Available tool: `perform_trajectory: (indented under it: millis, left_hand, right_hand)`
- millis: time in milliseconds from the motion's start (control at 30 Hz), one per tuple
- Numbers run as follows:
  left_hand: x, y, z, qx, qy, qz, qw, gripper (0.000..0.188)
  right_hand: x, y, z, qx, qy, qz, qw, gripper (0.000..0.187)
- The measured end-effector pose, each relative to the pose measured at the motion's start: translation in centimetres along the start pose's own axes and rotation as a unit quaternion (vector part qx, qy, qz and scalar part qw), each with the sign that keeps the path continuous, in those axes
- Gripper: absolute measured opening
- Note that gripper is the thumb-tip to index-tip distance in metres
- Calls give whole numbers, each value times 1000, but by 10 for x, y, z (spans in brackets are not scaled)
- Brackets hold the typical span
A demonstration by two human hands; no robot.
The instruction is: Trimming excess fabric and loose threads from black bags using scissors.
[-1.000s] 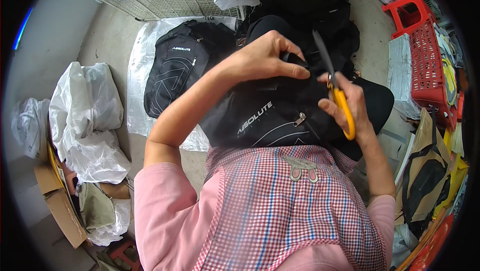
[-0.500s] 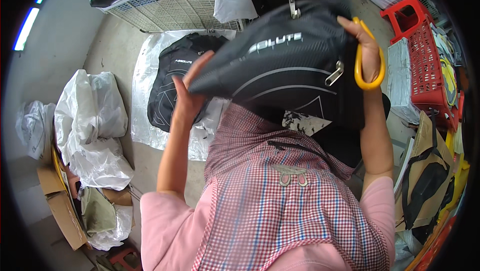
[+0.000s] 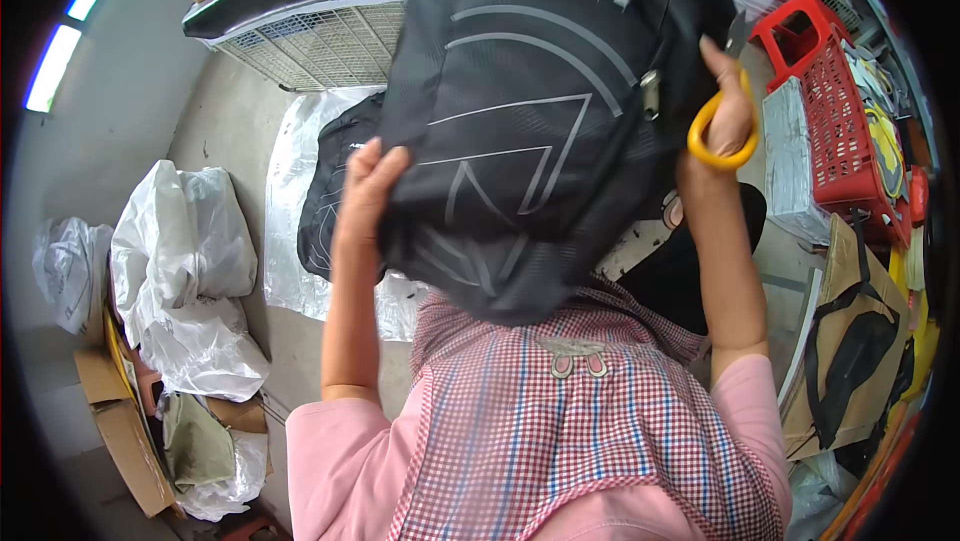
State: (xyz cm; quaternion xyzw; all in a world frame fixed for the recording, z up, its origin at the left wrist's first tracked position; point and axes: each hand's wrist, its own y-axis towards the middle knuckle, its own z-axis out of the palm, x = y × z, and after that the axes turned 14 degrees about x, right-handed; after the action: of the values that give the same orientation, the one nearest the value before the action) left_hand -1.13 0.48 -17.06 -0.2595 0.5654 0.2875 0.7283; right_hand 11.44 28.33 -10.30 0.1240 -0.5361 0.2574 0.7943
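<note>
A black backpack with grey line patterns and silver zip pulls is held up in front of me, its patterned front facing me. My left hand pinches its left edge, thumb and fingers closed on the fabric. At the bag's right side, my right hand has the yellow handle of a pair of scissors looped round it. A grey blade tip shows just above that hand. Its fingers are partly hidden against the bag. Behind my left hand, another black backpack lies on a clear plastic sheet.
White plastic bags and an opened cardboard box stand at the left. A wire-mesh rack is ahead. On the right are a red stool, a red basket with items in it, and cardboard with black straps.
The backpack has swung from a tilted, folded position to show its whole front, its lower end now nearer my apron. My left hand, earlier with fingers spread, has closed on its edge.
</note>
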Motion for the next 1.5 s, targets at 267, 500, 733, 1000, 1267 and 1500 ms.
perform_trajectory:
  millis: [267, 500, 733, 1000, 1267, 1500]
  left_hand:
    - [14, 22, -91, 148, 51, -184, 970, 16]
    - [98, -54, -93, 45, -114, -161, 979, 38]
    - [94, -77, -63, -30, -309, -98, 945, 40]
    - [-80, 57, -146, 119, -204, 180, 955, 46]
    - [-150, 195, -150, 93, 77, 117, 986, 25]
    - [-153, 210, -153, 81, -184, 192, 961, 19]
  right_hand:
    - [-181, -29, -114, 108, 164, 211, 958, 16]
    - [-179, -8, -117, 94, 146, 275, 946, 20]
    - [-179, -21, -102, 138, 132, 386, 903, 24]
    - [-162, -2, -105, 164, 139, 330, 919, 28]
    - [-166, -4, -123, 158, 128, 355, 912, 28]
    - [-169, -5, -120, 157, 135, 357, 911, 29]
